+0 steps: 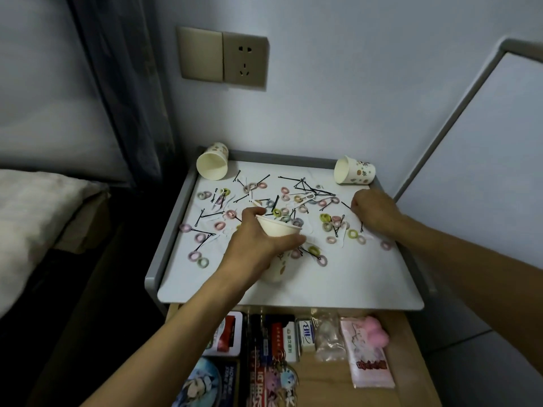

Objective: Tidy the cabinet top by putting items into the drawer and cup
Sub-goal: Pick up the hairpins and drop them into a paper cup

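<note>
1. Paper cup [280, 230]: gripped in the left hand [255, 242]. The fingers [249, 214] curl round the far side of its wall just under the rim, and the thumb lies across the near side. It sits over the middle of the counter [293, 289], above the scatter. Whether its base rests on the surface cannot be told.
2. Handling: thin paper, very light and easily dented. It is probably best held round the upper wall with a mild squeeze, not by the rim edge.
3. Orientation: the long axis runs base to mouth. The base is low and toward the near side; the mouth faces up, tipped a little toward the far side. Contents are not visible.
4. Right hand [373, 210]: at the far right of the counter, fingers curled under. Whether they pinch anything cannot be told.
5. hairpins [304, 185]: thin, stiff black wire, lying flat and pointing every way. They are likely fiddly to lift and best pinched at one end.
6. hair ties [324, 217]: small, soft pastel loops spread among the pins. They are light and should drop in easily.
7. Spare cups: the far-left cup [213, 163] and the far-right cup [355, 170] both lie on their sides.
8. Drawer [323, 383]: open below the counter's near edge, holding packets and cards.
</note>
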